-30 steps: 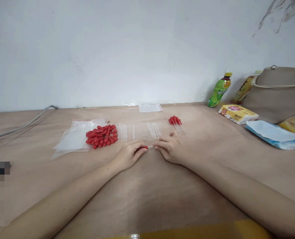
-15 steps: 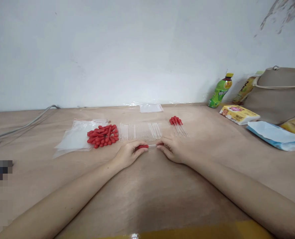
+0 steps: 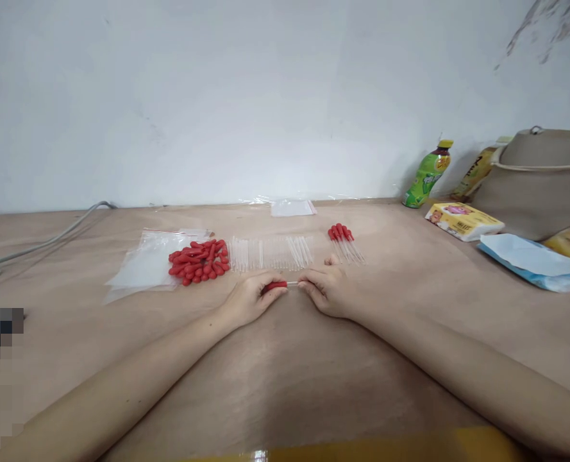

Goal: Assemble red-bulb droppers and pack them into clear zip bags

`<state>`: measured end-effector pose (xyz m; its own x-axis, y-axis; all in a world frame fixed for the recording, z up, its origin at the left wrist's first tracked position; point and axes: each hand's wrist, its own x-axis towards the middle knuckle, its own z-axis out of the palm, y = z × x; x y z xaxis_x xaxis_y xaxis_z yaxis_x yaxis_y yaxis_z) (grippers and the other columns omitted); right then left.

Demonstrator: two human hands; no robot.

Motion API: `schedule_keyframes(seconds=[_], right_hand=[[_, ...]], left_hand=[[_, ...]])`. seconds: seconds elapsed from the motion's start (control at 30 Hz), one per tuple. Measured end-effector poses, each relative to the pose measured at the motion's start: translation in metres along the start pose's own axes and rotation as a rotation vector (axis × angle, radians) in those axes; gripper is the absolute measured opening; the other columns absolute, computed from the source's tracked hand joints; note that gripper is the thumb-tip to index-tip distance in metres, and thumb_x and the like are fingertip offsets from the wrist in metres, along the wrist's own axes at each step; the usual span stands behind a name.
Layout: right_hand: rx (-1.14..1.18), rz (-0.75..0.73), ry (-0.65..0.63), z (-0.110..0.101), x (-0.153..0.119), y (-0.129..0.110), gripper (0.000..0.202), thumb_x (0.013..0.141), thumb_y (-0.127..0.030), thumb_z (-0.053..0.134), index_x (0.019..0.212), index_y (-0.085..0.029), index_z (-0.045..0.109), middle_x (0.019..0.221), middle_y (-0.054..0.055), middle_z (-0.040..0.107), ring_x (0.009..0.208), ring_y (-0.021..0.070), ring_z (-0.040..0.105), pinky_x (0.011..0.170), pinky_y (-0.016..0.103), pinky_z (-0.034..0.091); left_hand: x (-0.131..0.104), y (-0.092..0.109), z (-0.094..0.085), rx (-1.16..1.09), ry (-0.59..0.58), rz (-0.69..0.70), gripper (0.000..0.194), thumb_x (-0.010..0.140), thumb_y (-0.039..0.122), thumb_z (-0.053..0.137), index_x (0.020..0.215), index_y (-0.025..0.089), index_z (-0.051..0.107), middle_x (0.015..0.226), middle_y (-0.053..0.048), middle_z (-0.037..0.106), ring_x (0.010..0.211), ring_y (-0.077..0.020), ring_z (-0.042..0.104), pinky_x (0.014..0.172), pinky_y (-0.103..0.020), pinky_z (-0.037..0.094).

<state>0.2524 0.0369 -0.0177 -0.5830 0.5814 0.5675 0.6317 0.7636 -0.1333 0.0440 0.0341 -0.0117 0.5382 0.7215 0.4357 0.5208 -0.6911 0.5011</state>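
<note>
My left hand is closed around a red rubber dropper bulb, its narrow end pointing right. From the other side, my right hand pinches a clear dropper tube that meets the bulb's mouth. How deep the tube sits inside the bulb I cannot tell. Just beyond my left hand lies a heap of red bulbs. A row of clear tubes stretches to the right of the heap. Past my right hand, several droppers with red bulbs on their tubes lie side by side.
Clear zip bags lie left of the heap, and a small white packet near the wall. At the right stand a green bottle and a grey bag, with a tissue pack and blue-white packet before them. A cable runs along the left.
My right hand has shifted slightly left along the tube, so its fingers are closer to the bulb and less tube shows between my hands. My left hand has barely moved.
</note>
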Motion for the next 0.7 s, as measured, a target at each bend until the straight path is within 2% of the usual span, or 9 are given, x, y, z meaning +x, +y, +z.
schedule_keyframes(seconds=[0.3,0.47,0.53,0.6,0.63,0.7], right_hand=[[0.010,0.016,-0.091,0.000,0.005,-0.002,0.027,0.089,-0.023,0.036,0.077,-0.015,0.059,0.069,0.002,0.064,0.061,0.0113,0.050,0.067,0.030,0.020],[-0.032,-0.011,-0.173,-0.018,0.013,-0.004,0.024,0.087,-0.025,0.041,0.078,-0.017,0.062,0.075,0.003,0.066,0.070,0.0135,0.052,0.070,0.030,0.022],[-0.063,-0.011,-0.185,-0.027,0.015,-0.001,0.020,0.084,-0.024,0.046,0.078,-0.018,0.064,0.075,0.003,0.066,0.073,0.0150,0.053,0.072,0.031,0.024],[-0.066,0.087,-0.142,-0.036,0.016,0.009,0.018,0.081,-0.025,0.048,0.078,-0.020,0.065,0.074,0.002,0.066,0.072,0.0151,0.054,0.071,0.030,0.027],[-0.056,0.189,-0.093,-0.040,0.016,0.016,0.019,0.081,-0.026,0.048,0.078,-0.020,0.065,0.073,0.002,0.066,0.070,0.0146,0.054,0.070,0.029,0.028],[-0.023,0.485,0.042,-0.045,0.015,0.035,0.024,0.081,-0.033,0.046,0.082,-0.020,0.066,0.074,0.002,0.066,0.064,0.0138,0.055,0.063,0.026,0.032]], left_hand=[[0.000,0.003,-0.001,0.046,0.002,0.027,0.013,0.084,0.024,0.051,0.088,0.017,0.061,0.079,-0.001,0.063,0.070,-0.0119,0.057,0.065,-0.024,0.045],[0.002,0.003,-0.001,0.070,0.036,-0.022,0.013,0.082,0.026,0.054,0.090,0.017,0.060,0.079,-0.001,0.063,0.067,-0.0117,0.056,0.063,-0.024,0.045],[0.002,0.001,-0.002,0.083,0.033,-0.040,0.021,0.080,0.027,0.057,0.098,0.017,0.058,0.080,-0.001,0.061,0.065,-0.0112,0.054,0.061,-0.024,0.045],[0.001,-0.001,-0.002,0.089,0.037,-0.058,0.029,0.078,0.027,0.059,0.105,0.016,0.054,0.082,-0.002,0.058,0.063,-0.0106,0.052,0.060,-0.024,0.045],[0.001,-0.003,-0.001,0.091,0.036,-0.064,0.030,0.078,0.027,0.058,0.106,0.016,0.053,0.082,-0.002,0.057,0.063,-0.0105,0.052,0.060,-0.024,0.045],[0.001,-0.004,-0.001,0.095,0.024,-0.066,0.027,0.079,0.026,0.057,0.104,0.017,0.054,0.081,-0.002,0.055,0.064,-0.0105,0.051,0.062,-0.024,0.045]])
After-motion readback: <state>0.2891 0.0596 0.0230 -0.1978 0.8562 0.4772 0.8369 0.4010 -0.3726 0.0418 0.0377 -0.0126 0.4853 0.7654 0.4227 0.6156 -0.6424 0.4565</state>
